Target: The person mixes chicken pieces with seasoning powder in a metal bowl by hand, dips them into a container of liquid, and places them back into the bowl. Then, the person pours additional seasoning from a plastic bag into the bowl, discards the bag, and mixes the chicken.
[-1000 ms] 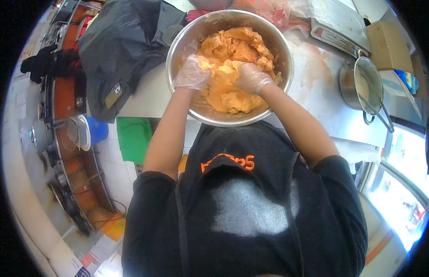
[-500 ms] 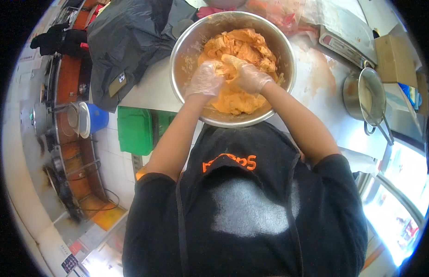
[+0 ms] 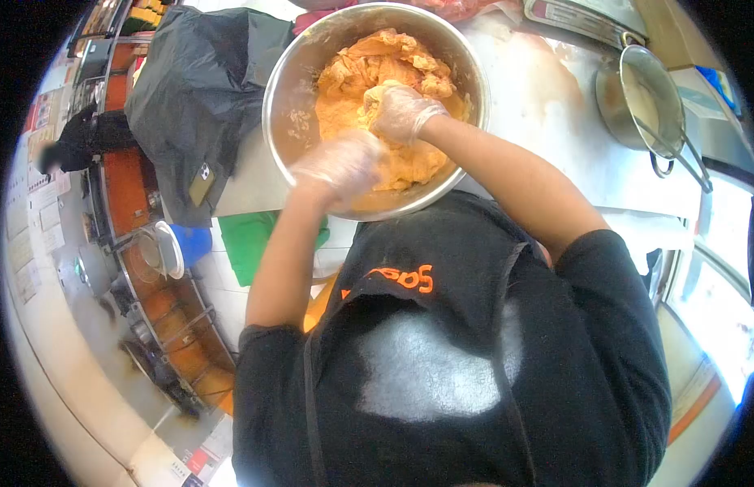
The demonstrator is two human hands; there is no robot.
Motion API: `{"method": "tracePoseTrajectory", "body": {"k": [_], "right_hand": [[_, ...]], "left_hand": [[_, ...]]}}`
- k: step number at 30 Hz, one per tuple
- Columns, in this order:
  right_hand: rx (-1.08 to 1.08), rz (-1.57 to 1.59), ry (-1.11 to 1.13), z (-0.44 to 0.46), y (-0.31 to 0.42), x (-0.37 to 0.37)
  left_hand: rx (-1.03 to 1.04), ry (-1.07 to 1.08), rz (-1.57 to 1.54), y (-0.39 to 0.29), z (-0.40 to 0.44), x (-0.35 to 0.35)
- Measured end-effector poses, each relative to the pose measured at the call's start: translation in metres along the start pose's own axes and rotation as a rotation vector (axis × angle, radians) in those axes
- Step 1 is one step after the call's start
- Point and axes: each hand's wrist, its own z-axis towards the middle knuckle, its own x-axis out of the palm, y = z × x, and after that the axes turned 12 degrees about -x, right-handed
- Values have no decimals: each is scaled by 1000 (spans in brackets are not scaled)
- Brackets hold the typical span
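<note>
A large steel bowl holds a heap of wet, orange-coated pieces that look like raw meat, with thick orange marinade below them. My right hand, in a clear plastic glove, is closed on a yellowish-orange piece of meat over the middle of the bowl. Also gloved, my left hand is over the near left rim. Motion smears its fingers, so I cannot make out whether they grip anything.
Left of the bowl, a black plastic sheet has a phone on it. A steel pot and a scale stand to the right. Below the table edge are a green bin and a blue bucket. Another person is far left.
My hands, close together over the meat before, are now apart. The left has drawn back toward the near left rim; the right stays over the meat. The whole view has shifted.
</note>
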Motion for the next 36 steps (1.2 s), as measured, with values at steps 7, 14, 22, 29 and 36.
{"method": "tracePoseTrajectory", "body": {"k": [7, 14, 22, 29, 36], "right_hand": [[-124, 58, -37, 8, -15, 12], [-258, 209, -61, -3, -4, -5], [-100, 139, -204, -4, 3, -6], [-271, 81, 69, -7, -1, -1], [-140, 41, 214, -8, 12, -16]], "left_hand": [[102, -324, -47, -36, 40, 68], [67, -24, 280, -5, 6, 47], [-173, -394, -141, 40, -45, 22], [-375, -250, -196, 59, -18, 8], [-331, -346, -487, 17, -1, 6]]}}
